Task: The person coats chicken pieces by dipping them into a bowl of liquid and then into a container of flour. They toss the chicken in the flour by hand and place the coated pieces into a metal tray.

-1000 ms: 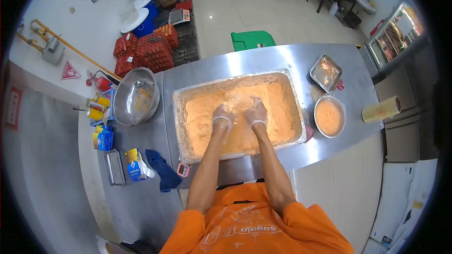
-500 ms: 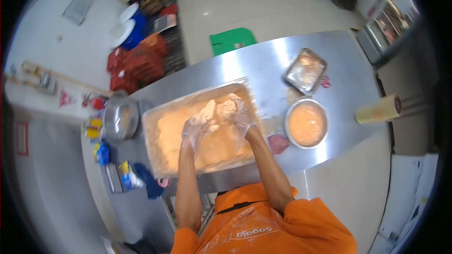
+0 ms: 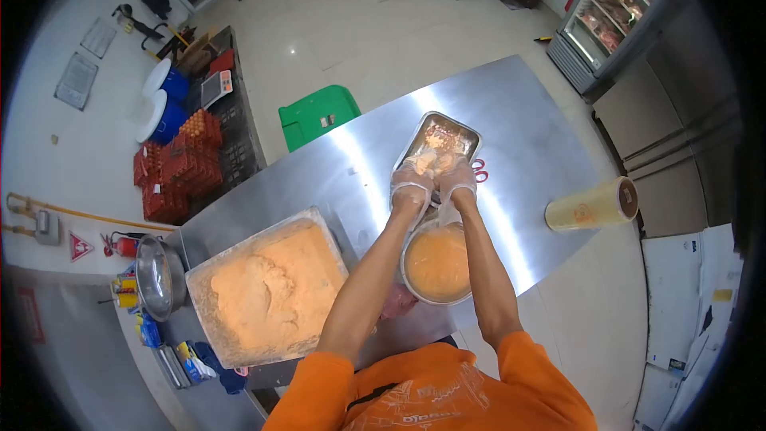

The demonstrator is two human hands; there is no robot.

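Note:
Both my hands, in clear plastic gloves, are over a small metal tray (image 3: 420, 129) on the steel table. My left hand (image 3: 410, 184) and my right hand (image 3: 457, 179) are closed around flour-coated meat pieces (image 3: 432, 162), which stick out beyond the fingers. More crumbly coated bits lie in that tray. Just below my wrists stands a round metal bowl of orange batter (image 3: 437, 265), partly hidden by my right forearm. To the left is a large rectangular tray (image 3: 209, 315) filled with orange flour (image 3: 271, 283).
Red scissors (image 3: 479, 170) lie right of the small tray. A roll of plastic wrap (image 3: 590, 206) is on the table's right side. A dark pink cloth-like thing (image 3: 397, 302) sits beside the bowl. At left stands a steel bowl (image 3: 159, 275); a green stool (image 3: 321, 116) is beyond the table.
My hands have moved right from the large flour tray to the small metal tray, carrying the coated pieces. The camera view has turned to the right as well.

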